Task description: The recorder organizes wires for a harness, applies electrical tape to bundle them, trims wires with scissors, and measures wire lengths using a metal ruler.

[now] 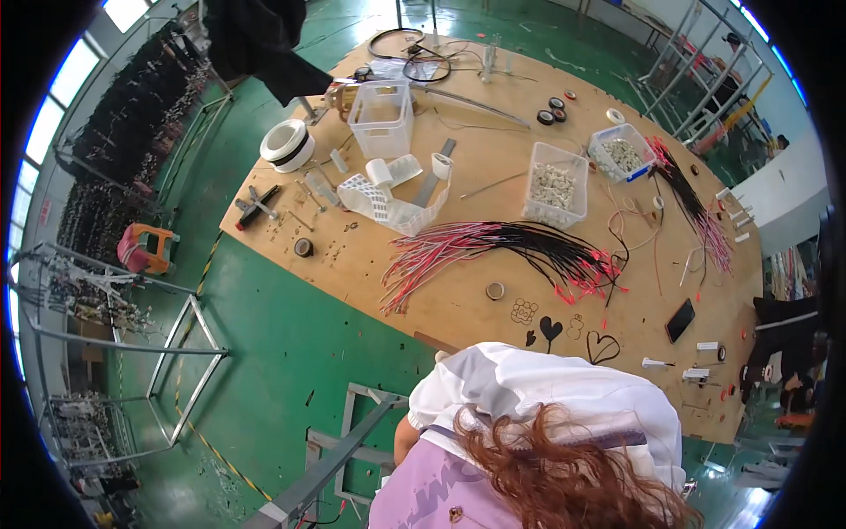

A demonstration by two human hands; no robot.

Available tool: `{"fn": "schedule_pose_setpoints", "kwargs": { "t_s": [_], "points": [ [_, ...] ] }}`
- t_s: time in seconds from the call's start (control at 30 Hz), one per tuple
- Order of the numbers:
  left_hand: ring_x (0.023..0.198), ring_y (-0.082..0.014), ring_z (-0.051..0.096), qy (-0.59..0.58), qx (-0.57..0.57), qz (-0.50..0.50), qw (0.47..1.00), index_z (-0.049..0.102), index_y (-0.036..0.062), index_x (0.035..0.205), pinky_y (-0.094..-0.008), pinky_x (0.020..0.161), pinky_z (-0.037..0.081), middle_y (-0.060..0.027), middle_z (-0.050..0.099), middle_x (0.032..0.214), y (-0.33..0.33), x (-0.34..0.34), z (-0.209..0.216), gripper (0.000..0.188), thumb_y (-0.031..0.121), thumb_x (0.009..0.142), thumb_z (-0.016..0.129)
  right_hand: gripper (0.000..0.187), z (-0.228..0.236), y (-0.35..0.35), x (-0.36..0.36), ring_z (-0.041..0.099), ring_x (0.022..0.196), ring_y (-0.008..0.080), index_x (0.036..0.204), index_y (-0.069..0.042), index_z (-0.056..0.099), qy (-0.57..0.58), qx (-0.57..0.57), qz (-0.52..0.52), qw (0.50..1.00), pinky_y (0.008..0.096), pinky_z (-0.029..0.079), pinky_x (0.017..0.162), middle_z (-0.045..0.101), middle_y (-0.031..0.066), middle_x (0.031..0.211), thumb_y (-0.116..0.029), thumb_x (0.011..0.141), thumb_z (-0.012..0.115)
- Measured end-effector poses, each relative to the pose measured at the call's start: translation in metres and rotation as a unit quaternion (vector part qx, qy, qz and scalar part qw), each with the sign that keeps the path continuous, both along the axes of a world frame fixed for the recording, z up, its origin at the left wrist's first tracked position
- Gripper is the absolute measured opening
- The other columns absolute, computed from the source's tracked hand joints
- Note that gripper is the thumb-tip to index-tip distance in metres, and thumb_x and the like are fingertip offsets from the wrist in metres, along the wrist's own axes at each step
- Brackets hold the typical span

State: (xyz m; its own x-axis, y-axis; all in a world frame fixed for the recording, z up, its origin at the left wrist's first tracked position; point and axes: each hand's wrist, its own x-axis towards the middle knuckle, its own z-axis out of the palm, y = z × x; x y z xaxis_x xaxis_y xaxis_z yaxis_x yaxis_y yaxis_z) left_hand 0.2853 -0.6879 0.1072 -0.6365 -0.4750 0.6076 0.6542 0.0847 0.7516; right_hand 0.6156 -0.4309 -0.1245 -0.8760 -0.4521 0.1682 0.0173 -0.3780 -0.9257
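Neither of my hands can be made out. White and grey cloth, purple cloth and long wavy hair fill the bottom middle and cover the near table edge. A bit of bare skin shows at the left of the cloth; which body part it is I cannot tell. Just beyond the cloth, heart and flower shapes are drawn on the wooden table. Farther in lies a bundle of black and red wires with red ends. A tape roll rests near it.
Two clear bins hold small white parts. An empty clear bin, a white round container and black tape rolls stand farther back. A phone lies at right. Metal frames stand on the green floor.
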Motion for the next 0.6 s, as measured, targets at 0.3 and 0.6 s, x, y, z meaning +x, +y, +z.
{"fn": "schedule_pose_setpoints", "kwargs": {
  "t_s": [0.3, 0.6],
  "points": [
    [0.061, -0.0172, 0.051, -0.117, -0.213, 0.120, 0.962, 0.055, 0.0141, 0.076, -0.0346, 0.059, 0.041, -0.0067, 0.057, 0.067, -0.041, -0.039, -0.032, 0.025, 0.035, 0.085, 0.043, 0.034, -0.013, -0.059, -0.036, 0.052, 0.095, 0.0161, 0.108, 0.000, 0.054, -0.033, -0.085, 0.065, 0.994, 0.0313, 0.041, 0.084, 0.058, 0.0087, 0.104, -0.027, 0.088, 0.050],
    [0.047, -0.0102, 0.028, -0.116, -0.042, -0.036, 0.992, 0.048, -0.0010, 0.086, -0.0246, 0.044, 0.026, 0.0004, 0.031, 0.057, -0.047, 0.006, -0.038, 0.025, 0.021, 0.092, 0.038, 0.036, -0.062, -0.135, -0.054, 0.052, 0.095, 0.0161, 0.109, 0.000, 0.054, -0.113, -0.170, 0.191, 0.960, 0.0313, 0.041, 0.083, 0.058, 0.0087, 0.105, -0.029, 0.088, 0.049]
  ]
}}
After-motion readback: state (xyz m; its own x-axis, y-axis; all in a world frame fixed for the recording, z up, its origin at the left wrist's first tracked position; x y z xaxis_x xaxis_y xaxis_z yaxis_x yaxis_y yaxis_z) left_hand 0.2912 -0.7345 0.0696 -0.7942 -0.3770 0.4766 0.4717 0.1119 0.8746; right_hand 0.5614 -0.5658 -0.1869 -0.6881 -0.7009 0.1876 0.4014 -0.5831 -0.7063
